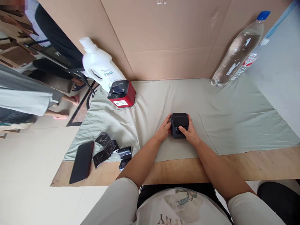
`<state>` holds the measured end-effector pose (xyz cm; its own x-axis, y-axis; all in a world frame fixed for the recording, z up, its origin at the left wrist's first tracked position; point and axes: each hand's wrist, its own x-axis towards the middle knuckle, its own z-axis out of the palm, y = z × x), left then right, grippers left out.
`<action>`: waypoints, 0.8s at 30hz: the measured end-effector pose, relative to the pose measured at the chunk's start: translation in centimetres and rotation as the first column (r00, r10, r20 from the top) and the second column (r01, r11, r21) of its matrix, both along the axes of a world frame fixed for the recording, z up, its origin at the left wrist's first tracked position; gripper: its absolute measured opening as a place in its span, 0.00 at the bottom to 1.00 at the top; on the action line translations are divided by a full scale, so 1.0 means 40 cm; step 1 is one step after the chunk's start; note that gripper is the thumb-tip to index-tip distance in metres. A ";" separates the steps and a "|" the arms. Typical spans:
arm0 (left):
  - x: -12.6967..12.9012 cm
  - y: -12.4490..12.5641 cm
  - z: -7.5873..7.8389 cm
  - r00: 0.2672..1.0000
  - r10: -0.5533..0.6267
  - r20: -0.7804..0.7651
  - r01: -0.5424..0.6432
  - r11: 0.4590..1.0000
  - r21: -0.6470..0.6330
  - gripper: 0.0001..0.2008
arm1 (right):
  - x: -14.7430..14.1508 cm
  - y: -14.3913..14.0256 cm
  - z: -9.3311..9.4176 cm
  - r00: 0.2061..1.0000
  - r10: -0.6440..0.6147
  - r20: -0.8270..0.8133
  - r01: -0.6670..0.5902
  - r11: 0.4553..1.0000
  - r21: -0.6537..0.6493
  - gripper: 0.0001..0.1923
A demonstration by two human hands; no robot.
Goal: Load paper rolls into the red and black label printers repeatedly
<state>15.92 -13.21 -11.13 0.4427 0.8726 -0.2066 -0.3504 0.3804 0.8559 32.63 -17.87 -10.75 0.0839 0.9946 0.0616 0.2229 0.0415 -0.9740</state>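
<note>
A small black label printer (180, 120), boxy with rounded corners, rests on the cloth in front of me. My left hand (164, 128) grips its left side, fingers curled against the edge. On the other side my right hand (190, 132) wraps the right edge, with the thumb lying across the front, by a slot. Further back on the left stands a red and black printer (122, 93) with a white label on its front. Crumpled black film (105, 147) and a small dark roll (124, 152) lie left of my forearm.
A phone (81, 162) lies at the table's front left edge. Behind the red printer stands a white jug (100, 64). Two clear bottles, one large with a blue cap (241, 50), stand at the back right. A cardboard panel (168, 40) closes off the back. Other people are at the left.
</note>
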 end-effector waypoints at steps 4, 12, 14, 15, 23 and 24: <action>0.001 0.004 0.002 1.000 -0.003 0.001 0.003 1.000 0.000 0.31 | 0.005 0.002 -0.004 0.997 0.027 -0.079 -0.027 1.000 -0.004 0.56; -0.008 0.009 0.004 0.996 -0.056 -0.063 0.056 0.998 0.000 0.32 | 0.031 0.008 0.027 0.985 0.023 -0.169 -0.026 1.000 -0.012 0.43; -0.010 0.006 0.009 0.995 -0.071 -0.073 0.072 0.997 0.007 0.32 | 0.036 0.013 0.034 0.986 -0.025 -0.165 0.026 1.000 0.002 0.36; -0.011 0.004 0.012 0.994 -0.085 -0.072 0.086 0.996 0.008 0.32 | 0.038 0.015 0.036 0.985 -0.070 -0.160 0.071 0.997 0.001 0.32; 0.003 -0.013 0.016 0.994 -0.014 -0.109 0.021 0.997 0.071 0.24 | 0.046 0.018 0.040 0.976 -0.218 -0.002 0.218 0.975 -0.034 0.28; 0.008 -0.014 0.012 0.987 0.047 -0.154 -0.030 0.994 0.108 0.24 | 0.043 0.017 0.038 0.977 -0.213 0.028 0.214 0.976 -0.030 0.28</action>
<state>16.23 -13.76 -10.66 0.3781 0.9088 -0.1764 -0.2222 0.2740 0.9357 34.36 -17.19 -9.22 0.2933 0.9554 0.0342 0.2474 -0.0413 -0.9680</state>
